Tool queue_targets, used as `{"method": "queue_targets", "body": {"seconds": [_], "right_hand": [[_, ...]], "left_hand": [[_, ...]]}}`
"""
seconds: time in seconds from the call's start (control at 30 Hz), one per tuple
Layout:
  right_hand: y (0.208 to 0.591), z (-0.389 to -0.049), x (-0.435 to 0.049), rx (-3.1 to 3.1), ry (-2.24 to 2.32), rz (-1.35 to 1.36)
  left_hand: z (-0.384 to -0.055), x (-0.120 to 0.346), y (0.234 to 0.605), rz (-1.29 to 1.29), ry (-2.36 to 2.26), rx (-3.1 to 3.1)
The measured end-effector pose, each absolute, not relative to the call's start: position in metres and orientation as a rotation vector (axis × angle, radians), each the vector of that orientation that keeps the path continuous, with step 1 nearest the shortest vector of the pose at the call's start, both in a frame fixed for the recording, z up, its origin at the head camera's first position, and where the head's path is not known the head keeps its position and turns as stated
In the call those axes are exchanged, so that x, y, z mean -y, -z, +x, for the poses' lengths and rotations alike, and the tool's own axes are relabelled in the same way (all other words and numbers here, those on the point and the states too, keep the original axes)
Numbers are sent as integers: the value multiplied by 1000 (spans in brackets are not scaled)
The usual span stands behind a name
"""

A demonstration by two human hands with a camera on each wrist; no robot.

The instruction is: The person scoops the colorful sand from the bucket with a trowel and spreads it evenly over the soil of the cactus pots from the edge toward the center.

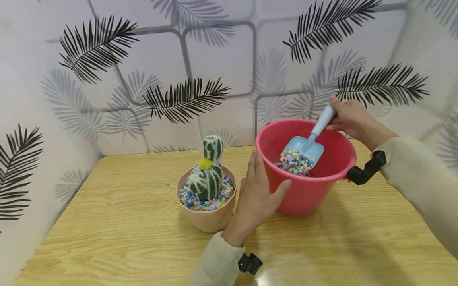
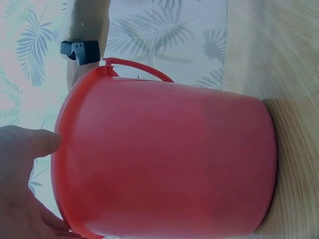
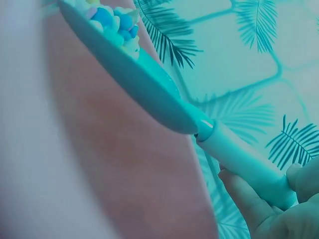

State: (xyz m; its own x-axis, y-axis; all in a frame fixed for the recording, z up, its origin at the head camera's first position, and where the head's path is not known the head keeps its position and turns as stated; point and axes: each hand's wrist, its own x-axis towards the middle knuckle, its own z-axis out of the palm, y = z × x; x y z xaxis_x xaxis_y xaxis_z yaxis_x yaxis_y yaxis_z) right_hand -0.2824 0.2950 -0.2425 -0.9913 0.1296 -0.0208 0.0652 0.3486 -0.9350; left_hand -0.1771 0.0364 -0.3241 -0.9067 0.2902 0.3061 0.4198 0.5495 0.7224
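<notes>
My right hand (image 1: 352, 119) grips the pale blue handle of a small toy shovel (image 1: 316, 139) at its upper end. The shovel is tilted down inside a red bucket (image 1: 304, 198), its blade loaded with multicoloured pebbles (image 1: 296, 161). In the right wrist view, thumb and fingers (image 3: 244, 199) close about the handle, and pebbles (image 3: 117, 30) heap on the blade. My left hand (image 1: 255, 194) is at the bucket's near left side with fingers straight. In the left wrist view its thumb (image 2: 47, 143) lies right at the bucket's rim (image 2: 62, 169).
Left of my left hand stands a beige pot (image 1: 207, 220) holding a knitted cactus (image 1: 206, 180) with a yellow flower, set in coloured pebbles. Everything stands on a wooden table (image 1: 125, 222) against a leaf-patterned wall (image 1: 222, 51). One tiny pebble (image 1: 167, 184) lies on the wood.
</notes>
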Motion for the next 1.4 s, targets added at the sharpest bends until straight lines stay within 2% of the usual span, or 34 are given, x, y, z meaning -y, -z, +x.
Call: {"method": "queue_targets", "body": {"seconds": [0.43,0.73,1.1,1.4], "right_hand": [[240,-287,-301,2489,-1872,-237],[241,-293,-293,2537,-1771,-306],[223,-301,-281,2594,-1742,-288],[227,-308,-255,2587,-1818,-217]], "left_hand": [[-156,-24,322,-741,1111,2633],[-146,-14,324,-836,1058,2591],[-141,6,321,-805,976,2540],[-133,24,322,-751,996,2581]]}}
